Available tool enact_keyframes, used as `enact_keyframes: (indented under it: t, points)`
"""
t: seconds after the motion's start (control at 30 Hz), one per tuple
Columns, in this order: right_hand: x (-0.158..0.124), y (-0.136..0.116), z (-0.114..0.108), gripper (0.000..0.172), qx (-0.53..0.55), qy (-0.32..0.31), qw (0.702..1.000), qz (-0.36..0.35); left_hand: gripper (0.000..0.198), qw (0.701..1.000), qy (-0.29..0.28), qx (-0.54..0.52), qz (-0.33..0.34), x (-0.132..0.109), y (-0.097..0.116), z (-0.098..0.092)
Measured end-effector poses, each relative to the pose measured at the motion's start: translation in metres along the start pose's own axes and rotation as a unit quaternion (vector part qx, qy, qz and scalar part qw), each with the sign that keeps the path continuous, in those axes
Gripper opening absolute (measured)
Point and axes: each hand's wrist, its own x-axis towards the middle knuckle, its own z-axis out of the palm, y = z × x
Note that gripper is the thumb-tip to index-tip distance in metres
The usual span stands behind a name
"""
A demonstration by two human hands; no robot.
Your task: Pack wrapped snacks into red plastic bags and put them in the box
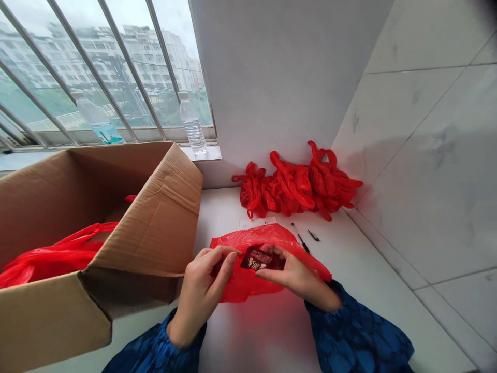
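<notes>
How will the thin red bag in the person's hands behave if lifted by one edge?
Probably floppy: the red bag is crumpled and drapes between the left hand and right hand. Likely very light, since its film looks thin and translucent. The dark packet held against it could slide on the glossy film.

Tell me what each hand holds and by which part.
The right hand pinches the small dark packet by its right end; the left hand pinches the red plastic bag at its left edge, beside the packet.
</notes>
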Motion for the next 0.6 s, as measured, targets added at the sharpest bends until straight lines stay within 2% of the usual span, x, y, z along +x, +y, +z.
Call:
enact_keyframes:
  t: [0.13, 0.3, 0.43, 0.5, 0.6]
  points:
    - [-0.008, -0.007, -0.001, 0.038, -0.003, -0.035, 0.999, 0.001, 0.022, 0.997, -0.049, 0.045, 0.043, 0.002, -0.001, 0.005]
    - [-0.012, -0.022, -0.001, 0.029, -0.144, -0.091, 0.984, -0.050, 0.024, 0.995, -0.037, 0.061, 0.076, 0.003, -0.002, 0.009]
    - [-0.012, -0.024, 0.001, 0.027, -0.195, -0.116, 0.969, -0.095, 0.016, 0.991, -0.028, 0.059, 0.114, 0.005, -0.004, 0.011]
    - [-0.010, -0.022, 0.003, 0.025, -0.172, -0.124, 0.973, -0.090, 0.009, 0.990, -0.028, 0.054, 0.124, 0.004, -0.004, 0.011]
    - [-0.007, -0.018, 0.005, 0.023, -0.036, -0.090, 0.994, -0.050, 0.013, 0.995, -0.023, 0.041, 0.089, 0.001, -0.004, 0.011]
